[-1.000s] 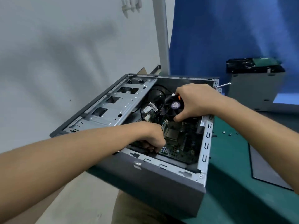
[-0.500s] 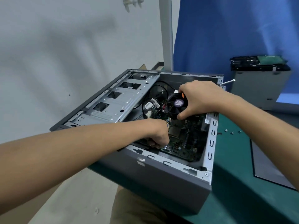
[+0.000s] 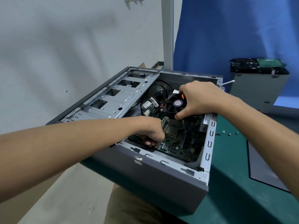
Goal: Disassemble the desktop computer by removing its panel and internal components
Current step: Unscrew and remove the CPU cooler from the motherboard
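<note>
The grey desktop case (image 3: 155, 180) lies open on its side at the table's left corner. Inside it are a green motherboard (image 3: 181, 143) and a silver drive cage (image 3: 116, 101). My right hand (image 3: 199, 97) grips the black CPU cooler fan (image 3: 175, 105), tilted and raised off the board above the bare CPU socket (image 3: 171, 131). An orange tool handle pokes out by that hand's fingers. My left hand (image 3: 152, 131) reaches into the case's near-left side, its fingers curled on something near the board's edge that I cannot make out. Black cables (image 3: 155, 89) loop behind the fan.
The green table mat (image 3: 229, 175) carries a grey panel (image 3: 262, 167) at the right and a few loose screws (image 3: 229, 134). A removed grey unit with a drive on top (image 3: 258, 84) stands at the back right. A blue curtain hangs behind; white wall lies left.
My right hand has lifted and tilted the cooler fan slightly above the socket. The left hand stays at the board's near edge. The camera has shifted a little.
</note>
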